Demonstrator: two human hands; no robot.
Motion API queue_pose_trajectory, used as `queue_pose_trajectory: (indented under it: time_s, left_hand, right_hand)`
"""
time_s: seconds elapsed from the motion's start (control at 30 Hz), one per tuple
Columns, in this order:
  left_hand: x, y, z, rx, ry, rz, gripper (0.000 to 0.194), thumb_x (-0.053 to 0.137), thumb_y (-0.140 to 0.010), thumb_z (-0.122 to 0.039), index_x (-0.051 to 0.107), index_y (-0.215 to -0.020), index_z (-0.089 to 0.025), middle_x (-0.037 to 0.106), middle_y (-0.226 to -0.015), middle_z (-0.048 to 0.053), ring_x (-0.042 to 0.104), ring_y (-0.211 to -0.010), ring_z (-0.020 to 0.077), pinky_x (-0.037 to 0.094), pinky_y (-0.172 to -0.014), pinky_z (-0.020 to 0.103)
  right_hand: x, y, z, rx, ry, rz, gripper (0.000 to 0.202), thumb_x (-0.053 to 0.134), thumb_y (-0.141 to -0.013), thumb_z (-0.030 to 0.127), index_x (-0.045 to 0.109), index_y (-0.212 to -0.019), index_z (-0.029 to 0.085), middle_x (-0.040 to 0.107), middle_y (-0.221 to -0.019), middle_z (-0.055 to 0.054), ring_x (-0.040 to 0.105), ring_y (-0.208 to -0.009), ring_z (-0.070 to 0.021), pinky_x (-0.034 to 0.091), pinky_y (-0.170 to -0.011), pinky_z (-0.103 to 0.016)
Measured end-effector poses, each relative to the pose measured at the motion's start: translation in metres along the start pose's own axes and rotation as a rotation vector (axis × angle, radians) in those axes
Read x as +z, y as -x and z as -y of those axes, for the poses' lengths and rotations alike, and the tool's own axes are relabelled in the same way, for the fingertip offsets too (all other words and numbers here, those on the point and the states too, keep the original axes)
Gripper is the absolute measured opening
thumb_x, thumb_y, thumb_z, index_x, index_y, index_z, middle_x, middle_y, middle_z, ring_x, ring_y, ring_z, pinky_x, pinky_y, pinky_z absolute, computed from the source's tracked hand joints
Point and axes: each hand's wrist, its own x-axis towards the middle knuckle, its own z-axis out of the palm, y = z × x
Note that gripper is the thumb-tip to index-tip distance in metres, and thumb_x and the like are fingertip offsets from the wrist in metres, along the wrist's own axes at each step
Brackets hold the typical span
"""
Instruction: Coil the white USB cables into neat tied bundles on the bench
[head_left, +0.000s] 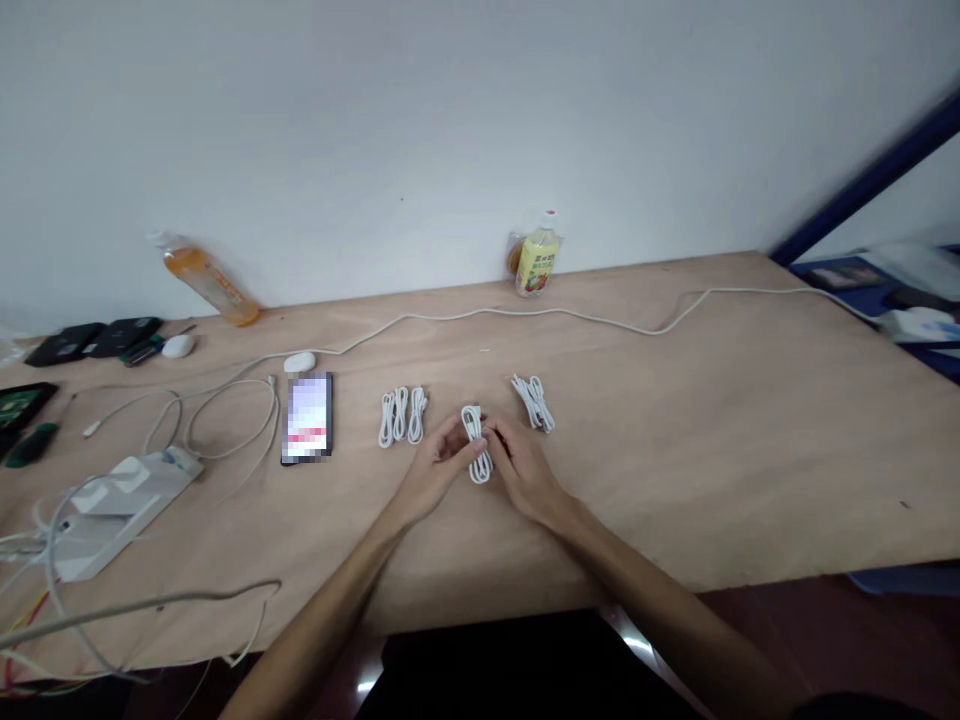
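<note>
Brown-covered counter [712,450], plain wall behind. Both hands [442,455] [521,465] close together around a white cable bundle [478,458] at the counter's middle; it appears light, flexible, best gripped mid-coil.

- Clear plastic bottle of orange drink [212,287], near the pale wall
- Clear bottle with a yellow label [538,262], standing near that wall
- Black-edged phone [307,418], flat, its lit screen pixelated
- Small white rounded object [300,363], just beyond the phone
- White power strip [120,515], at left with plugs and cords
- Long thin white cable [480,311], snaking across the brown tabletop [750,430]
</note>
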Motion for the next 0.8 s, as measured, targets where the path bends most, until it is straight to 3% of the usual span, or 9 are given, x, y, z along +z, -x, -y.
queue_pose_trajectory:
  time_s: [0.17, 0.33, 0.5, 0.57, 0.67, 0.8]
  left_hand:
    - [0.007, 0.002, 0.005, -0.054, 0.049, 0.011, 0.061, 0.082, -0.085, -0.066, 0.073, -0.121, -0.018, 0.08, -0.095, 0.007, 0.078, -0.079, 0.0253, 0.064, -0.063, 0.033]
    - [0.005, -0.001, 0.011, -0.083, 0.106, -0.026, 0.066, 0.084, -0.08, -0.068, 0.07, -0.119, -0.018, 0.075, -0.07, 0.002, 0.073, -0.056, 0.023, 0.062, -0.055, 0.035]
    - [0.002, 0.003, 0.005, -0.159, 0.139, -0.113, 0.093, 0.087, -0.078, -0.058, 0.048, -0.152, -0.016, 0.072, -0.059, -0.002, 0.069, -0.046, 0.0226, 0.056, -0.044, 0.03]
    - [0.002, 0.005, 0.002, -0.169, 0.139, -0.118, 0.089, 0.084, -0.081, -0.054, 0.049, -0.153, -0.017, 0.071, -0.058, -0.003, 0.066, -0.043, 0.0202, 0.052, -0.041, 0.026]
    - [0.002, 0.005, 0.0, -0.16, 0.141, -0.108, 0.07, 0.08, -0.082, -0.055, 0.064, -0.137, -0.015, 0.07, -0.059, -0.001, 0.066, -0.044, 0.0194, 0.051, -0.041, 0.026]
    - [-0.002, 0.002, 0.0, -0.01, 0.057, -0.135, 0.053, 0.07, -0.088, -0.052, 0.072, -0.126, -0.016, 0.073, -0.065, 0.002, 0.071, -0.055, 0.0226, 0.057, -0.049, 0.031]
  right_hand:
    - [0.004, 0.004, -0.005, 0.017, 0.049, 0.011, 0.025, 0.043, -0.111, 0.032, 0.054, -0.089, 0.026, 0.063, -0.077, -0.002, 0.055, -0.066, -0.0216, 0.043, -0.064, -0.035]
    - [0.003, 0.003, -0.01, -0.046, 0.156, 0.02, 0.028, 0.041, -0.112, 0.032, 0.054, -0.088, 0.027, 0.061, -0.072, -0.002, 0.054, -0.064, -0.0227, 0.043, -0.065, -0.036]
    - [0.0, -0.002, -0.021, -0.188, 0.312, 0.046, 0.024, 0.048, -0.11, 0.026, 0.059, -0.088, 0.026, 0.064, -0.085, -0.006, 0.058, -0.073, -0.0238, 0.044, -0.07, -0.036]
    - [0.0, -0.005, -0.025, -0.231, 0.321, 0.095, 0.023, 0.054, -0.107, 0.024, 0.06, -0.085, 0.026, 0.063, -0.086, -0.007, 0.059, -0.073, -0.0239, 0.044, -0.068, -0.035]
    - [-0.003, -0.011, -0.024, -0.231, 0.314, 0.128, 0.021, 0.057, -0.105, 0.026, 0.06, -0.085, 0.026, 0.064, -0.087, -0.007, 0.058, -0.071, -0.0231, 0.043, -0.063, -0.034]
    - [-0.005, -0.022, -0.011, -0.096, 0.096, 0.169, 0.03, 0.047, -0.111, 0.034, 0.055, -0.084, 0.026, 0.062, -0.078, -0.001, 0.056, -0.067, -0.0198, 0.044, -0.066, -0.033]
